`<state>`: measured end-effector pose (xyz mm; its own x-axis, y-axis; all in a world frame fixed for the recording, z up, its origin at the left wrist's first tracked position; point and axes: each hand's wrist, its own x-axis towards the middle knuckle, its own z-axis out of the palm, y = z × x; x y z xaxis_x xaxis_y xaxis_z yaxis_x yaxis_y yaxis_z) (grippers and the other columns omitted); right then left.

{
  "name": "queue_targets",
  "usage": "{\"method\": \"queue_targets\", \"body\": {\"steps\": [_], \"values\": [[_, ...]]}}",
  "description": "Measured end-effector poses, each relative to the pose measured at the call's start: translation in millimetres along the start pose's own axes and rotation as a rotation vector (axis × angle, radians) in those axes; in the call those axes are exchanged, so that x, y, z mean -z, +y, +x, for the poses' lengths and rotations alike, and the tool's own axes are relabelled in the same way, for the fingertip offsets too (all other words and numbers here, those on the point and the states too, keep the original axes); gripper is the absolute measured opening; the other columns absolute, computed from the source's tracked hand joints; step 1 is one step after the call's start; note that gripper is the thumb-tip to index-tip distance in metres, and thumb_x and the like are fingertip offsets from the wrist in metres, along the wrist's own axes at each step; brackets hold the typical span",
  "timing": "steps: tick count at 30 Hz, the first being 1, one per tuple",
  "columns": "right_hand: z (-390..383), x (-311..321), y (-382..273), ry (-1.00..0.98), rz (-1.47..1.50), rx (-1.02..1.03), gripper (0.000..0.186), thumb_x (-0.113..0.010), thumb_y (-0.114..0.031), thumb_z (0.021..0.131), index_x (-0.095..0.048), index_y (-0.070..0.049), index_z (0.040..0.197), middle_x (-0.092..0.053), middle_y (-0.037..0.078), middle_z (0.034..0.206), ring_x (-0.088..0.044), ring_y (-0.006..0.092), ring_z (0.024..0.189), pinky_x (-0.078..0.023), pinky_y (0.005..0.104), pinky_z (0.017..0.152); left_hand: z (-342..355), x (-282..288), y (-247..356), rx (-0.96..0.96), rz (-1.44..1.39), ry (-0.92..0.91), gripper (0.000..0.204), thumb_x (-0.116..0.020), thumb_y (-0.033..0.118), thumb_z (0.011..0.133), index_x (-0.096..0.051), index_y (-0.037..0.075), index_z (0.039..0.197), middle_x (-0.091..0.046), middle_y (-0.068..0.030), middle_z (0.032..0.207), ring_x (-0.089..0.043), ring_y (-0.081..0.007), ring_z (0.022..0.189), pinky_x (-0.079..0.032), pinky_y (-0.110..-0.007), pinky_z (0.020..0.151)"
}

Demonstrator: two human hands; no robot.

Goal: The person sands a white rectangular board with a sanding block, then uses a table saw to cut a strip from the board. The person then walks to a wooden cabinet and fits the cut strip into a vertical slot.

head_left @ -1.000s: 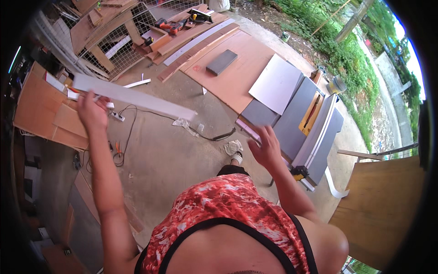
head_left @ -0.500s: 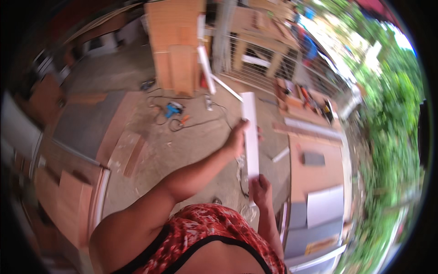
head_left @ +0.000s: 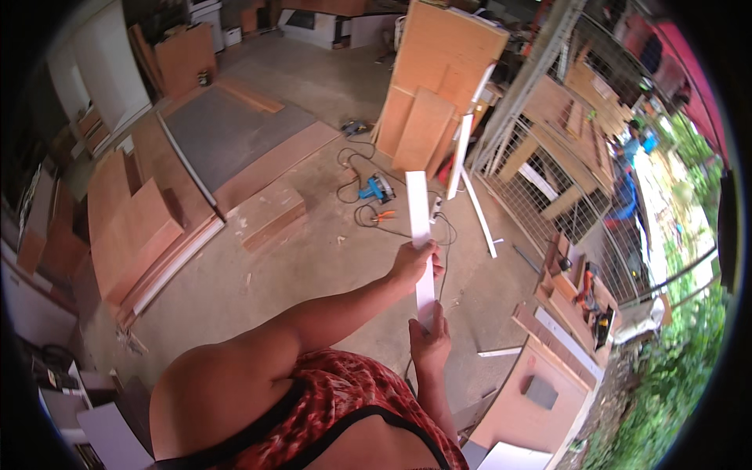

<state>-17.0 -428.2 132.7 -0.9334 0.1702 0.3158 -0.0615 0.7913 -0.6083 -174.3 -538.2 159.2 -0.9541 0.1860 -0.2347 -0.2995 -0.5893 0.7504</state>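
A long, narrow white board strip [head_left: 416,200] is held out in front of me, its far end pointing away over the floor. My left hand [head_left: 413,262] wraps round it near the middle, fingers coming over the right edge. Close to its near end, my right hand [head_left: 430,341] grips the strip with the thumb up along it. Beyond the strip, a blue power tool [head_left: 377,188] lies on the concrete with its cord, beside an orange-handled tool [head_left: 385,215].
Stacked brown panels [head_left: 129,223] stand at the left, by a low wooden block [head_left: 266,219]. Tall plywood sheets [head_left: 442,70] lean at the back. To the right are a metal mesh frame [head_left: 540,196] and a workbench panel [head_left: 525,399] with a grey block [head_left: 540,392].
My view has swung to the left, so the surroundings shift rightward and the left stacks show more. Both hands keep hold of the strip; my right hand sits nearer the left one.
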Motion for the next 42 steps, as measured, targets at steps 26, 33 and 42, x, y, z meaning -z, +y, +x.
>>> {"method": "queue_targets", "body": {"steps": [26,33,42], "values": [[394,-223,-168,-0.619,-0.202,0.856,0.064,-0.085,-0.031,0.072,-0.064,-0.015,0.130,-0.065,0.007,0.091,-0.068,0.0282,0.084,-0.053,0.0445,0.077,171,263,285,-0.285,2.114,-0.226,0.047,-0.079,0.040,0.079,-0.065,0.019,0.119,-0.070,-0.0084,0.107,-0.068,-0.0303,0.108,-0.043,-0.060,0.107],[565,-267,-167,-0.176,-0.303,0.834,0.071,-0.088,-0.033,0.069,-0.064,-0.016,0.133,-0.059,0.009,0.131,-0.057,0.0305,0.117,-0.041,0.0512,0.106,270,345,343,-0.260,1.814,0.355,0.040,-0.080,0.043,0.081,-0.065,0.010,0.096,-0.071,-0.0118,0.083,-0.073,-0.0337,0.083,-0.058,-0.047,0.071],[681,-415,-180,-0.723,0.579,0.239,0.047,-0.077,-0.016,0.090,-0.062,-0.003,0.133,-0.067,0.016,0.121,-0.069,0.0269,0.102,-0.056,0.0385,0.088,391,376,449,-0.177,0.987,0.987,0.058,-0.084,0.050,0.080,-0.059,-0.001,0.091,-0.064,-0.0147,0.072,-0.065,-0.0280,0.065,-0.051,-0.044,0.063]]}}
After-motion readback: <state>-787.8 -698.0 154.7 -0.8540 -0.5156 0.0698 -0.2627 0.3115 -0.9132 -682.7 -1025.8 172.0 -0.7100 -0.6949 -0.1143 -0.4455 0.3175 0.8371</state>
